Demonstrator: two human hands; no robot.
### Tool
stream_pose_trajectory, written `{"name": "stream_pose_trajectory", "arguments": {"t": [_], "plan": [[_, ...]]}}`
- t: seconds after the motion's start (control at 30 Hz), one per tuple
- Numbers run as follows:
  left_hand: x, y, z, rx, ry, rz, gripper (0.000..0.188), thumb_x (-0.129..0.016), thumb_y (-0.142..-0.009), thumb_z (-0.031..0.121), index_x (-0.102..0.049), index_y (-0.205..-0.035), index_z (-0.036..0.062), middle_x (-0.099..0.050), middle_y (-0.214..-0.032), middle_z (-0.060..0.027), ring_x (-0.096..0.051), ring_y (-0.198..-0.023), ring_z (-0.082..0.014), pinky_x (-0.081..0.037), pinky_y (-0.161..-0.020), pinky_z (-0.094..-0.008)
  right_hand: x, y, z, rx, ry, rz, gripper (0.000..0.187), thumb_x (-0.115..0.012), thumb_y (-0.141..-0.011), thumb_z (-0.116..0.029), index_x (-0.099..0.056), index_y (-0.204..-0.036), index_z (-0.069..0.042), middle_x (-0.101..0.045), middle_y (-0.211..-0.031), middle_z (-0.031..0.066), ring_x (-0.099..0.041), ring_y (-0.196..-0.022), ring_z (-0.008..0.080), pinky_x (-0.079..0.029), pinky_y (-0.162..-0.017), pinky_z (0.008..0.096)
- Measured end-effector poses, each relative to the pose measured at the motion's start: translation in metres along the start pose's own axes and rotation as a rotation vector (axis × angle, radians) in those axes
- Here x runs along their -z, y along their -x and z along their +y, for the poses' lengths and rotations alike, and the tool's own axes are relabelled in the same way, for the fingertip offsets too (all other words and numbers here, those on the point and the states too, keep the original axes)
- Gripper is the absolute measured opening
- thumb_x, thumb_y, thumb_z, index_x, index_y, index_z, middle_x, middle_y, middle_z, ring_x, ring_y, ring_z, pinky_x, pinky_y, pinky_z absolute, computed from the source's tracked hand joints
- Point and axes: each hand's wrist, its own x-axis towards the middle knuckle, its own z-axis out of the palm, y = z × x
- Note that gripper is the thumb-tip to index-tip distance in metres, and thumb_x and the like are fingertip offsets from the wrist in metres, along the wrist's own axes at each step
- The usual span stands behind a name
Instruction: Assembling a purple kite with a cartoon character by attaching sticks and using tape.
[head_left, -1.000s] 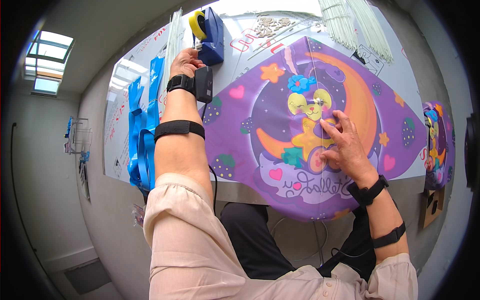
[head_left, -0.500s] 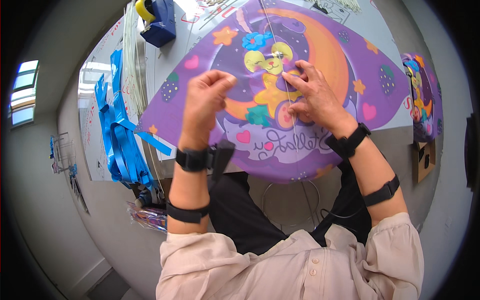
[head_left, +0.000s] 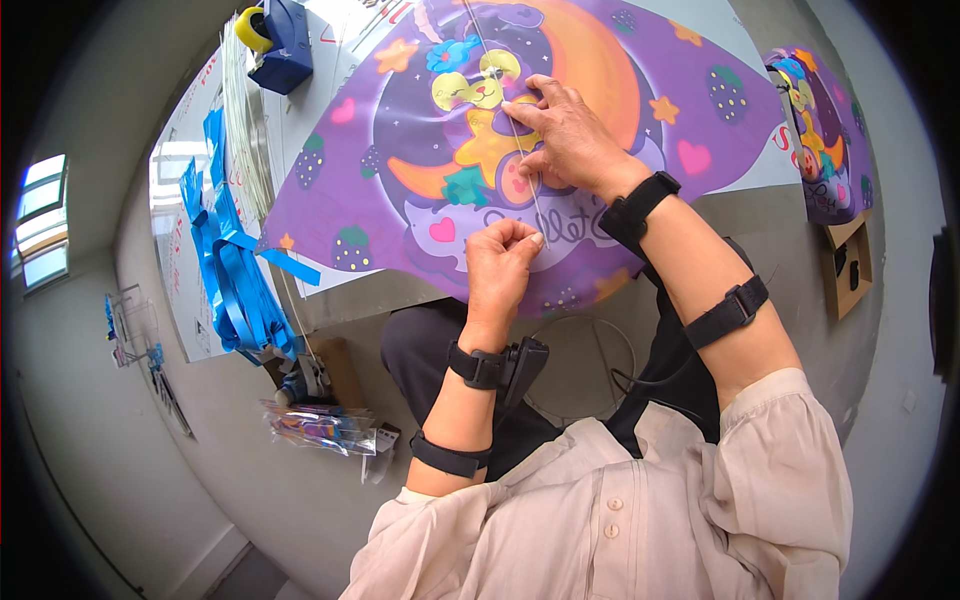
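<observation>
A large purple kite [head_left: 735, 130] lies before me, printed with a rabbit, an orange moon and stars. Down its middle runs a thin white string or rod; I cannot tell which. My right hand [head_left: 575, 140] rests over the rabbit with fingers spread, the index fingertip on this white line and the thumb lower beside it. Lower down, my left hand [head_left: 500, 275] is closed in a pinch. Its thumb and index fingertip meet at the line's lower part, above the kite's rounded bottom edge.
A blue tape dispenser [head_left: 282, 50] with yellow tape stands at the far left. Near it lie thin white rods [head_left: 245, 130] and a bundle of blue ribbons [head_left: 235, 290]. At right hang similar printed pieces [head_left: 825, 140] above a cardboard box [head_left: 848, 265]. Clear-wrapped packages [head_left: 320, 425] sit low at left.
My left hand, still pinched, has moved down and right from the kite's middle to the lower part of the white line. My right hand stays at the same spot on the kite as the view shifts.
</observation>
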Motion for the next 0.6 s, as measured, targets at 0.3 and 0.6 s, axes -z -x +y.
{"name": "stream_pose_trajectory", "arguments": {"t": [0.3,0.6], "plan": [[-0.004,-0.002,0.011,0.098,-0.063,0.007,0.005,-0.067,-0.079,0.005,-0.067,-0.076,0.0009,-0.056,-0.064,0.0048,-0.043,-0.056,-0.0023,-0.033,-0.049,-0.0195,-0.002,-0.002,0.004,-0.001,0.018,0.007,0.074,-0.086,-0.057,-0.023,-0.059,-0.126,-0.015,-0.041,-0.138,0.0169,-0.043,-0.123,0.0353,-0.038,-0.104,0.0397],[-0.008,-0.009,-0.005,-0.031,-0.194,0.056,0.006,-0.065,-0.077,0.0,-0.065,-0.071,-0.0014,-0.057,-0.063,0.0037,-0.045,-0.056,-0.0033,-0.036,-0.049,-0.0213,-0.003,-0.002,0.002,0.0,0.045,0.016,0.075,-0.087,-0.056,-0.025,-0.059,-0.125,-0.015,-0.042,-0.136,0.0155,-0.045,-0.121,0.0342,-0.039,-0.103,0.0389]]}}
